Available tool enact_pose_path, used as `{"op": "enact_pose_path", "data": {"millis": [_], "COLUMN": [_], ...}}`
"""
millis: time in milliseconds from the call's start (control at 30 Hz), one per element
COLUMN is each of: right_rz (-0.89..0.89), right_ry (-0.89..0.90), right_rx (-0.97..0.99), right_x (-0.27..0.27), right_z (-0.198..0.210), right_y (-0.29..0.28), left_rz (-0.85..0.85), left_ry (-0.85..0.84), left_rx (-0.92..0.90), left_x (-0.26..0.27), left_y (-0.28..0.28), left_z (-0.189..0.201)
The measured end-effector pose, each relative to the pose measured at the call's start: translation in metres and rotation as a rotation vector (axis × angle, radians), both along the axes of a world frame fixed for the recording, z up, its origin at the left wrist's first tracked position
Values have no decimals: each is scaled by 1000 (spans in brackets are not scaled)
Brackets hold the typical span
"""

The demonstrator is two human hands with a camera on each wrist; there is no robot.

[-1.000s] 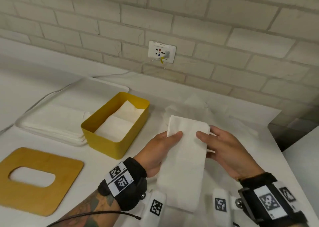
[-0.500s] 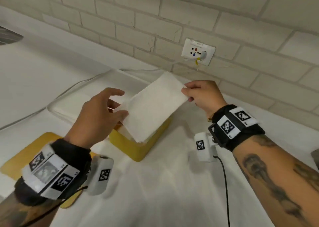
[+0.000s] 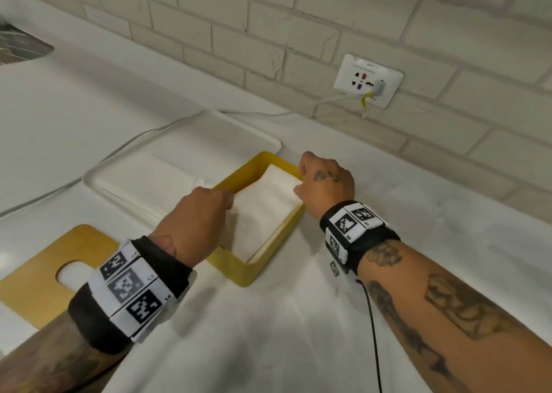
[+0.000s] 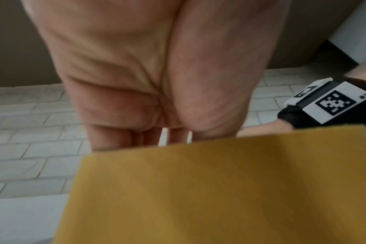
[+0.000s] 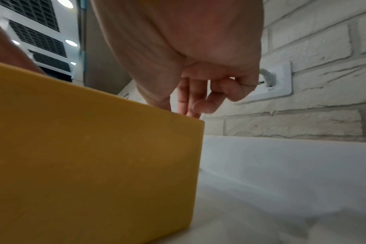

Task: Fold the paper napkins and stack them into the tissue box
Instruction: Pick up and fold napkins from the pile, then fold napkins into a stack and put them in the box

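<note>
A yellow tissue box stands open on the white table, with a folded white napkin lying flat in it. My left hand reaches down at the box's near-left end and holds that end of the napkin. My right hand pinches the napkin's edge at the far-right corner. The left wrist view shows the left hand dipping behind the yellow box wall. In the right wrist view, the thumb and fingers of the right hand drop behind the box rim. Both hands' fingertips are hidden below the rim.
A white tray holding flat unfolded napkins sits just left of the box. A wooden lid with an oval slot lies at the near left. A wall socket with a cable is on the brick wall behind.
Both hands carried the folded napkin from in front of me, over the yellow box, and lowered it inside. The hands have dropped to the rim, at opposite ends of the box.
</note>
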State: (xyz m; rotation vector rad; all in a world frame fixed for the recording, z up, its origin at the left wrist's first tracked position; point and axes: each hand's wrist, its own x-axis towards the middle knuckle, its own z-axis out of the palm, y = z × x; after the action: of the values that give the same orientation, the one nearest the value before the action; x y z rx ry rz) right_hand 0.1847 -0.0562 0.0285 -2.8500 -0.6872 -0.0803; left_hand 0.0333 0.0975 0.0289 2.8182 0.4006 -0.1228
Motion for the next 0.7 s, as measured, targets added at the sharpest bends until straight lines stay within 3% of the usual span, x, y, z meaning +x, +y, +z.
{"op": "enact_pose_path", "data": {"millis": [133, 200, 233, 300, 400, 500, 600, 700], "right_rz": [219, 354, 385, 378, 347, 378, 324, 251], "right_ry": [-13, 136, 218, 328, 372, 375, 251, 147], "right_rx": [80, -113, -225, -392, -483, -250, 245, 432], "right_x": [-13, -21, -24, -27, -28, -27, -26, -29], "right_z": [16, 23, 22, 15, 7, 14, 25, 29], "right_y": [2, 6, 8, 14, 18, 4, -26, -61], "left_rz": [-133, -216, -231, -232, -236, -232, -198, -256], "left_ry": [-95, -103, -28, 164, 183, 75, -293, -592], "left_rx": [99, 111, 107, 165, 224, 120, -65, -236], "left_x": [-8, -10, -10, -8, -6, -12, -31, -56], "left_y": [-11, -17, -19, -23, -23, -19, -17, -23], "left_z": [6, 5, 5, 2, -5, -6, -2, 3]}}
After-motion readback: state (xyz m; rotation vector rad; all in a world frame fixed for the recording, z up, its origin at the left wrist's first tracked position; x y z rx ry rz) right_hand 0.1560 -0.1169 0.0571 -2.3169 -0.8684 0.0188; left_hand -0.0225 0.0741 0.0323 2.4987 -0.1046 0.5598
